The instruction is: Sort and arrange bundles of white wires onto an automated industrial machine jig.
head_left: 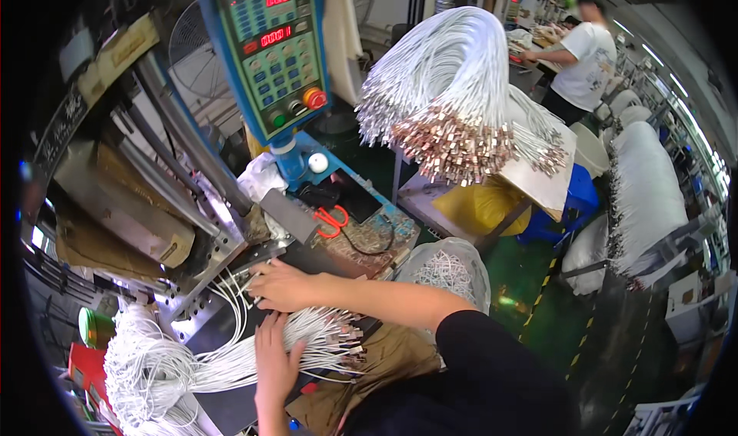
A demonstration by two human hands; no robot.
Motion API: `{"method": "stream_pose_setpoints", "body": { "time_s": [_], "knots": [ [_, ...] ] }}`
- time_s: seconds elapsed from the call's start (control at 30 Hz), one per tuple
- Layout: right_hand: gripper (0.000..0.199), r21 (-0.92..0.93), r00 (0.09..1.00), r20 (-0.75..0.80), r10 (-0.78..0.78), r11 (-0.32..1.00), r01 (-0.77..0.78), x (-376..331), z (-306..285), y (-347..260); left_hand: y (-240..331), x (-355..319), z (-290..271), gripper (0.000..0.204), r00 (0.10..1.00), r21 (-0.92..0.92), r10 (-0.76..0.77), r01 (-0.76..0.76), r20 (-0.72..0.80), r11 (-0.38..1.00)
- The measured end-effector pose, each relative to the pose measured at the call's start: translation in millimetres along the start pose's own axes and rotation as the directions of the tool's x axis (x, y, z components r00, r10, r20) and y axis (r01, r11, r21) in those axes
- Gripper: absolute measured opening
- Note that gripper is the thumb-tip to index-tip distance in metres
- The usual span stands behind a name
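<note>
My right hand (283,285) reaches across to the metal mould plate (265,255) at the foot of the press. Its fingers are bent and drawn together beside a few white cables (235,301) that run up to the plate; what they pinch, if anything, is hidden. Below it, my left hand (277,357) lies with fingers stretched out over a thick bundle of white cables (223,368). The bundle's metal connector ends (350,340) point right, towards my body, and its coiled part spreads to the left.
A blue control panel (269,59) with red displays stands behind the press. Orange-handled scissors (332,221) lie on the worn bench. A clear bag (447,274) of white scraps sits right of it. More cables (461,90) are heaped on a stand; a person (584,59) works beyond.
</note>
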State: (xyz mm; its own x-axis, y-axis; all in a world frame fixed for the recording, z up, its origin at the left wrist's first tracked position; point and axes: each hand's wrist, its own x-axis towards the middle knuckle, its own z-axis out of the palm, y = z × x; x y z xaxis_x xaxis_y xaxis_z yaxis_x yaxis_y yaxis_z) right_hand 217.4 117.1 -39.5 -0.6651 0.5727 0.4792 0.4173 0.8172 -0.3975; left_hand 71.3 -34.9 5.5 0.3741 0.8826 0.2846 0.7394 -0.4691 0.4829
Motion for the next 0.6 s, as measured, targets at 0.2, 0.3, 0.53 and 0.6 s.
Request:
{"method": "stream_pose_setpoints", "body": {
  "time_s": [0.2, 0.3, 0.53, 0.6],
  "knots": [
    [0.022, 0.547, 0.654, -0.545, 0.524, 0.814, -0.196, -110, -69, 1, -105, -34, -62, 0.046, 0.977, 0.301, -0.176, 0.133, 0.121, 0.944],
    [0.035, 0.543, 0.148, -0.719, 0.679, 0.682, -0.490, -239, -49, 39, -127, -50, -106, 0.030, 0.892, 0.248, -0.361, 0.298, 0.271, 0.922],
    [0.024, 0.020, 0.319, -0.241, 0.917, 0.333, -0.943, -410, 46, 24, -171, -51, -114, 0.032, 0.831, -0.141, -0.553, 0.555, 0.053, 0.820],
    [0.022, 0.268, 0.240, -0.447, 0.862, 0.385, -0.883, -361, 13, -3, -169, -55, -114, 0.033, 0.800, -0.283, -0.594, 0.553, -0.081, 0.784]
  ]
}}
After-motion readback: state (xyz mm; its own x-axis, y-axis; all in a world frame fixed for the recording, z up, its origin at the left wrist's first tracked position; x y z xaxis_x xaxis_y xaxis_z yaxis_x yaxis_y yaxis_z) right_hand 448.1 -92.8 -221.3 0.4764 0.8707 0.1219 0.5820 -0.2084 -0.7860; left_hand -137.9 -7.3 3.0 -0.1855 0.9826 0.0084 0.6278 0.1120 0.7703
